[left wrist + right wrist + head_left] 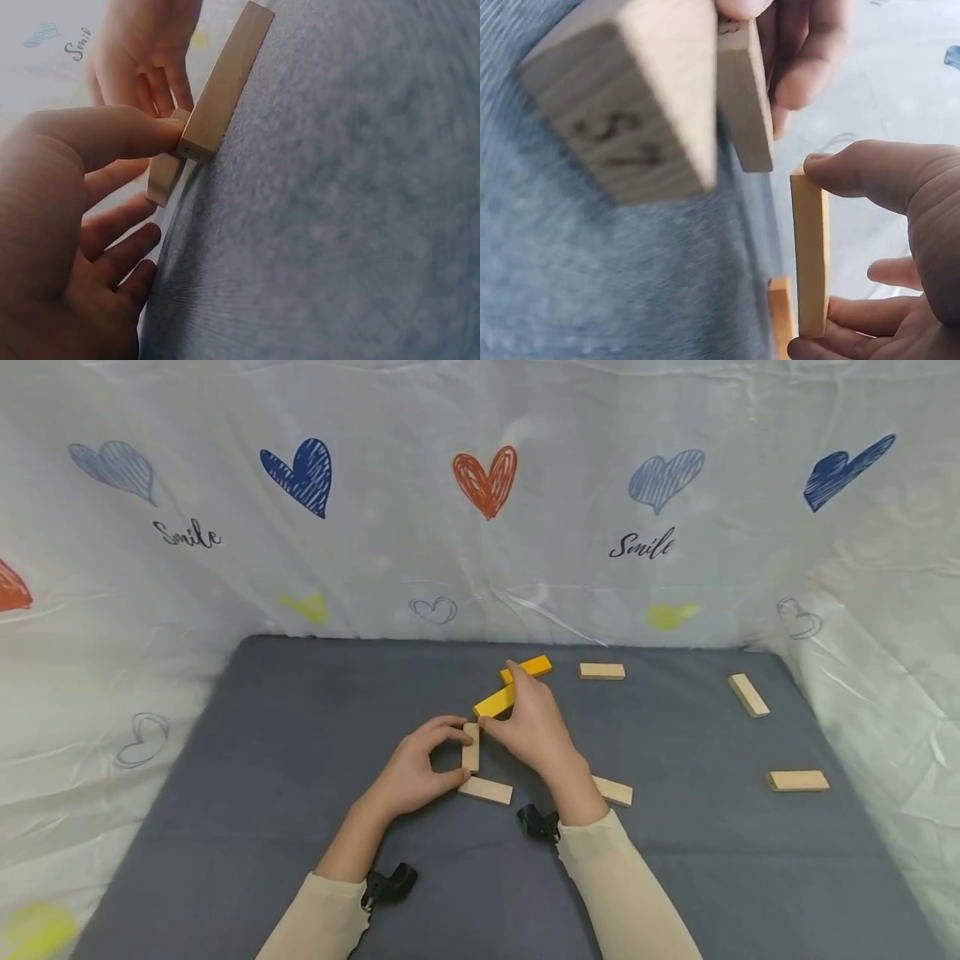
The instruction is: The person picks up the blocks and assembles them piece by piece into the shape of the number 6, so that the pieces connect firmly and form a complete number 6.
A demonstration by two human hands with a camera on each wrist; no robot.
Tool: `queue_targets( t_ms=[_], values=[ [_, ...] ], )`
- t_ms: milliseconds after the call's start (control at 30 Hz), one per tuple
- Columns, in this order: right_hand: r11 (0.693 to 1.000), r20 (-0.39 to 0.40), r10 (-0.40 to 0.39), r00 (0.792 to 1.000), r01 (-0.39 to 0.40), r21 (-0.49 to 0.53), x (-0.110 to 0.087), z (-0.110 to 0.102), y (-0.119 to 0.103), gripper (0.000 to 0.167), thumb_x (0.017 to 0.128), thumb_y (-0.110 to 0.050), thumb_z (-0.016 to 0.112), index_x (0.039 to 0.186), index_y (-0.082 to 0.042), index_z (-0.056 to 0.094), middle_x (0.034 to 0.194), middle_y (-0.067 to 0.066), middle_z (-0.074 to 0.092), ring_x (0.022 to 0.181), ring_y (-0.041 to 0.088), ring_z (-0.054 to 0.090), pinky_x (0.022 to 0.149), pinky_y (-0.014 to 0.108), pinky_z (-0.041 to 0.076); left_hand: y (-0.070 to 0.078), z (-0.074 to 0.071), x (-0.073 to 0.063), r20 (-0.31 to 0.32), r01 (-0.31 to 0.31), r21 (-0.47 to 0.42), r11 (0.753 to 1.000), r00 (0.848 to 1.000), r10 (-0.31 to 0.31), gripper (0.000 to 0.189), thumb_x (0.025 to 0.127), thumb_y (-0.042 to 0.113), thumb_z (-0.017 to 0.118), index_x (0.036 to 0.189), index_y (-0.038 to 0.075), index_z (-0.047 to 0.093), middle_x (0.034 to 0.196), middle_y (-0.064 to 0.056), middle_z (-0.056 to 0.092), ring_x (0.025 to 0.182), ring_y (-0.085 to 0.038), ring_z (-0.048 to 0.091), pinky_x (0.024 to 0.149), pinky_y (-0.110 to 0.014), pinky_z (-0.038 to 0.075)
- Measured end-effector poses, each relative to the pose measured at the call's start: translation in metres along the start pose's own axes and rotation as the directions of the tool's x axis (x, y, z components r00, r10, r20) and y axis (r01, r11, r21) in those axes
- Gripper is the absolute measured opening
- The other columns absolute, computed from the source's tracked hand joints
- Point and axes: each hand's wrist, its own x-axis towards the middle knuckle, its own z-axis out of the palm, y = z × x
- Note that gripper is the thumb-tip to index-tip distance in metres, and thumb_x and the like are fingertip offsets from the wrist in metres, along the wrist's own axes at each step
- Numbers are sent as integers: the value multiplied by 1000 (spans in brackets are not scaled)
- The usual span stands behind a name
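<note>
My left hand (420, 768) pinches a plain wooden block (470, 758) between thumb and fingers. One end of that block meets a second plain block (486, 791), which lies at an angle to it. In the left wrist view, the thumb touches where the gripped block (161, 184) and the second block (229, 82) meet. My right hand (536, 727) holds a yellow block (492, 703) by its ends, thumb at the near end, fingers at the far end, as the right wrist view shows on the yellow block (810, 255). An orange-yellow block (536, 666) lies just beyond.
Another plain block (613, 791) is partly hidden by the right wrist. Further plain blocks lie at the back (602, 672), far right (748, 696) and right (798, 781). The dark grey tabletop (337, 693) ends at a white curtain (390, 568) printed with hearts.
</note>
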Motion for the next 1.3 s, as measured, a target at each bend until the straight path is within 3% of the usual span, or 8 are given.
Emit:
queue_targets(
  t_ms=[133,500,967,1300],
  values=[
    [1000,2,21,1000,-21,-16,2,4,5,103,90,-28,92,171,-6,33,160,18,54,142,46,53,109,56,54,-3,1,-1,9,16,14,1000,1000,-17,44,92,17,89,134,20,74,158,-2,57,150,-31,50,120,-60,43],
    [999,6,28,1000,-28,-42,6,8,6,101,90,-29,92,170,-4,35,160,21,53,141,47,53,109,57,54,-5,3,-1,51,-12,51,999,999,9,42,93,19,88,133,20,74,157,-4,55,151,-31,48,121,-60,42],
    [998,37,42,998,-40,-58,3,9,3,99,91,-29,91,170,-4,35,156,23,55,131,44,60,103,54,58,-5,2,-3,28,-52,68,996,998,50,33,100,22,82,132,19,75,154,-5,58,149,-33,49,118,-63,43],
    [996,35,39,999,-36,-78,4,15,-2,97,93,-31,90,169,-4,37,157,24,54,131,44,60,102,55,58,-7,3,-3,22,-33,70,997,999,32,34,98,20,84,131,20,75,155,-5,57,150,-33,48,119,-63,43]
  ],
)
